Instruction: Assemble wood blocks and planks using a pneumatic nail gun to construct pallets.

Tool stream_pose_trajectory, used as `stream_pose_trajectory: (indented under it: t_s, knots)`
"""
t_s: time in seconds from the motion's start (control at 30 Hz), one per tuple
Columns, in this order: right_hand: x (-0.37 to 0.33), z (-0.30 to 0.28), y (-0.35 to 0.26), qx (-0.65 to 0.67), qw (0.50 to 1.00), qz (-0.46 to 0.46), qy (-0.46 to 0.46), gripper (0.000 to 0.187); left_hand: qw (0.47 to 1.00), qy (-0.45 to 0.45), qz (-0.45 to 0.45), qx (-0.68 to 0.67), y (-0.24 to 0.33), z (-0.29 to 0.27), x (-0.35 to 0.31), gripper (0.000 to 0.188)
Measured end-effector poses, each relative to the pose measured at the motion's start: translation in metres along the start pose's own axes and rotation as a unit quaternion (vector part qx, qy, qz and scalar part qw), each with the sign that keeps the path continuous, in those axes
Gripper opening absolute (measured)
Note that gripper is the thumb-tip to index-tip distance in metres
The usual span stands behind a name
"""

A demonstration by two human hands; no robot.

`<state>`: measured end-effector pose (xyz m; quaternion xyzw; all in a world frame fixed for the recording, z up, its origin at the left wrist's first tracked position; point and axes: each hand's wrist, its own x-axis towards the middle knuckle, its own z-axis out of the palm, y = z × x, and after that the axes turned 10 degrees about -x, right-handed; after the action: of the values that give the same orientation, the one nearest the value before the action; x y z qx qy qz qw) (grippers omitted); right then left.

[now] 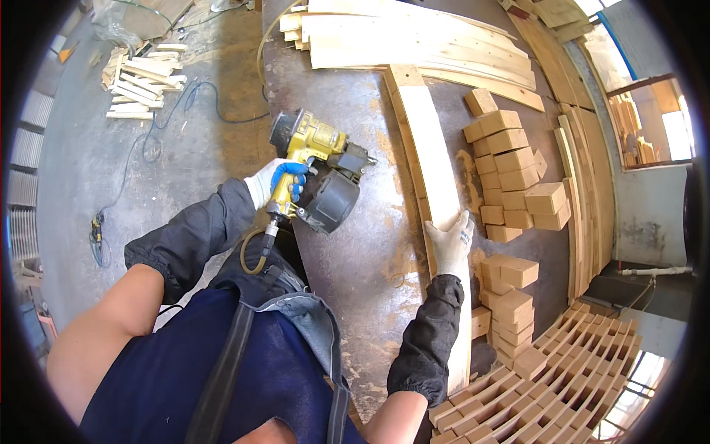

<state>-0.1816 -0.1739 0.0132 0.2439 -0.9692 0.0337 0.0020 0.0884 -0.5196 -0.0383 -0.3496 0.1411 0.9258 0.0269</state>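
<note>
My left hand [279, 183], in a white and blue glove, is wrapped round the handle of a yellow and black coil nail gun [314, 140]. An air hose fitting is on the handle's lower end, and the tool hangs over the table's left edge, nose pointing right. My right hand [451, 240], in a pale glove, lies across a long wooden plank [429, 159], its thumb at the left edge and fingers at the right edge. The plank runs lengthwise over the table. A small wood block [404, 75] shows at its far end.
Brown wood blocks [510, 159] are piled right of the plank, with more blocks [510, 311] nearer me. Boards [421, 37] lie at the table's far end. Slatted frames with blocks [547, 392] stand at lower right. Wood offcuts [144, 81] and an air hose [151, 133] lie on the floor.
</note>
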Motion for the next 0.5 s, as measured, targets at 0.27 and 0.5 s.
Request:
stream_pose_trajectory:
  t_s: [0.27, 0.5]
  knots:
    - [0.009, 0.004, 0.003, -0.02, 0.999, 0.012, -0.024, 0.107, 0.998, -0.007, -0.05, 0.047, -0.011, 0.027, 0.019, 0.017]
    - [0.006, -0.008, -0.003, 0.002, 0.998, 0.035, -0.047, 0.103, 0.993, -0.013, -0.095, 0.065, -0.003, 0.04, 0.034, 0.022]
